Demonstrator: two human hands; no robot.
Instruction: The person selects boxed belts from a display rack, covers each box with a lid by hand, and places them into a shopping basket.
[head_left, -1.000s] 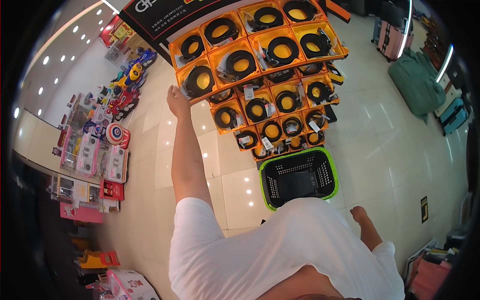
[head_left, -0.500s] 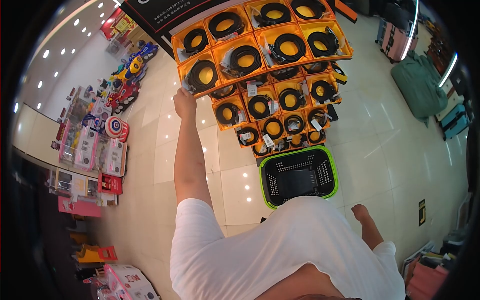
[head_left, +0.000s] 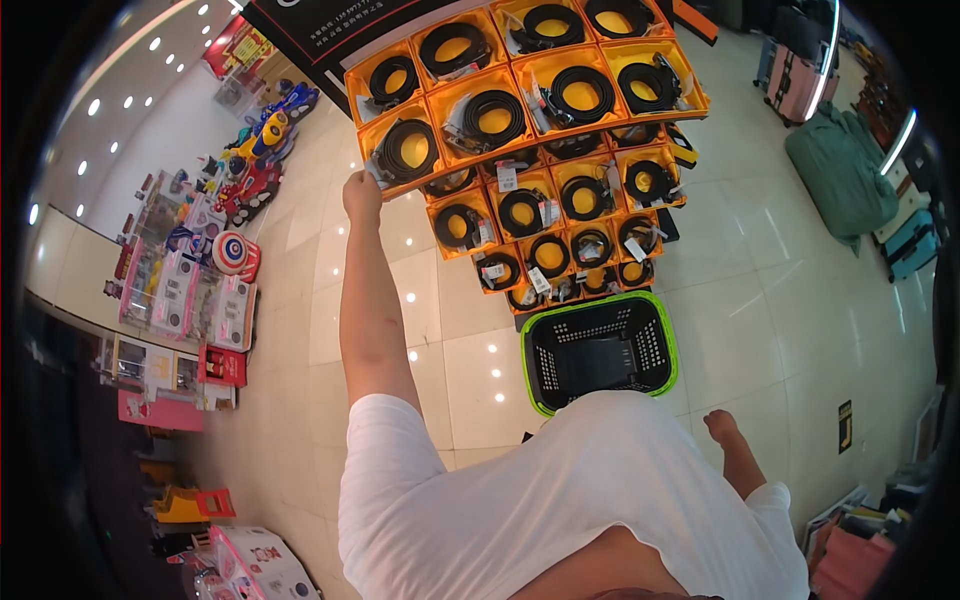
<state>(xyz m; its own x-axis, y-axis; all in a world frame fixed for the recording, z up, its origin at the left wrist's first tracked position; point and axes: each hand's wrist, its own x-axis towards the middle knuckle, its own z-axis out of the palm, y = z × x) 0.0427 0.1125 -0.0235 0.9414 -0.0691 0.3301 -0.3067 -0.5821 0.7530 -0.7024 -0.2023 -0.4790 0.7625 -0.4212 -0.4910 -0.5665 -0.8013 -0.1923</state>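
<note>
A black belt [head_left: 389, 152] is rolled into a smooth, round ring, with a shiny grey bit at its lower left. It lies in an orange box [head_left: 413, 150], just up and right of the left hand [head_left: 362, 195]. I can't tell if that hand grips anything. The right hand [head_left: 719, 424] hangs low, fingers curled, maybe empty; I can't tell.

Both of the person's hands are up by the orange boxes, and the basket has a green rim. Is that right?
Not quite. Only the left hand is up by the orange boxes; the right hand is away from them, down at the person's side, as the head view shows. The basket does have a green rim.
</note>
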